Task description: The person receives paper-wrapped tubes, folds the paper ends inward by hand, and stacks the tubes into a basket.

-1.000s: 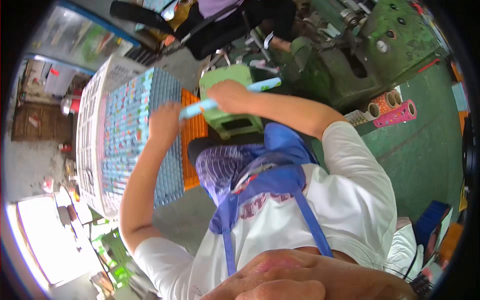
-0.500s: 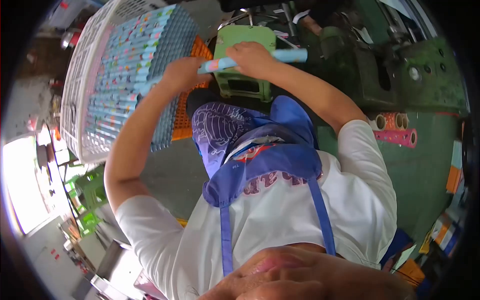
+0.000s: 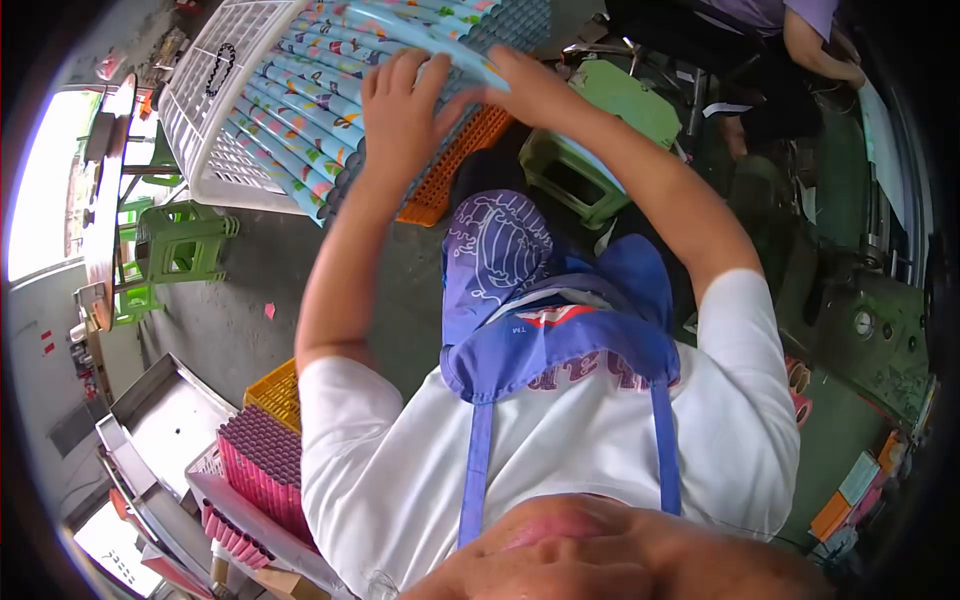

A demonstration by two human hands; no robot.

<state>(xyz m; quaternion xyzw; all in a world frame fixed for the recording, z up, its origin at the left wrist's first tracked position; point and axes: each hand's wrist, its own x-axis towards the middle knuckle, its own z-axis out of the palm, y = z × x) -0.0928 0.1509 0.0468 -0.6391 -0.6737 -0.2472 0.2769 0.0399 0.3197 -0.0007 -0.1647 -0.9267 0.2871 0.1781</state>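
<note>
A long light blue tube [image 3: 440,42] slants from the upper left, passing under my right hand [image 3: 528,88], whose fingers are wrapped round it. Its far end shows below my right forearm. My left hand [image 3: 405,100] is just left of it, fingers spread, over a stack of patterned light blue tubes [image 3: 320,95]. Whether the fingertips touch the stack I cannot tell. The stack lies in a white plastic basket [image 3: 215,95], with an orange crate [image 3: 455,170] partly under its right side.
A green stool [image 3: 625,105] stands beyond my right forearm. A person in dark trousers [image 3: 700,60] sits at the upper right, near a green machine [image 3: 870,325]. Lower left are pink tubes [image 3: 260,465], a yellow crate [image 3: 275,395] and a metal tray [image 3: 175,415]. Green stools [image 3: 185,240] stand at left.
The view has turned toward the basket, which sits higher in the picture. My left hand has come off the held tube and its fingers have spread. The tube now slants down to the right.
</note>
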